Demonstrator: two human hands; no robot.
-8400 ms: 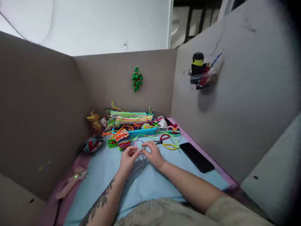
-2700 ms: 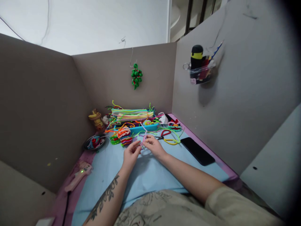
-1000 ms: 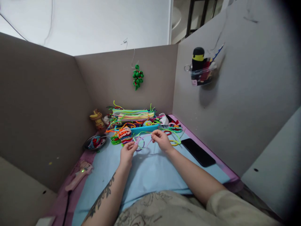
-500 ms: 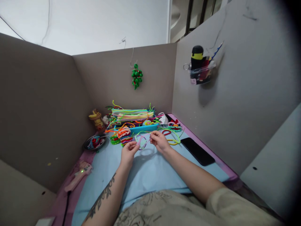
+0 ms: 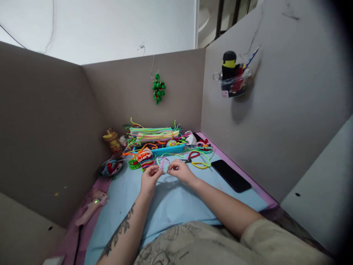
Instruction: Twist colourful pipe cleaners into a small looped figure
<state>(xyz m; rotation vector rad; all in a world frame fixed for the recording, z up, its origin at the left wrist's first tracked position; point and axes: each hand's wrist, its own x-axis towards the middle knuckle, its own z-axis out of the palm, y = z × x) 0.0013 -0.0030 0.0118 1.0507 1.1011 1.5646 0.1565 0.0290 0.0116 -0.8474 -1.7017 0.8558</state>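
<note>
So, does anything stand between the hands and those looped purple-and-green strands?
Nothing visible: the left hand and right hand both touch the strands. The red-and-yellow-handled scissors lie beyond the right hand.

I see pipe cleaners in a tray at the back of the table, with a bowl nearer left and a glue gun nearer still. Between my left hand and right hand sit looped strands; scissors, then a phone, lie rightward.

Soft diffuse light; faint shadow beneath hands; right edge black, blurred.
</note>
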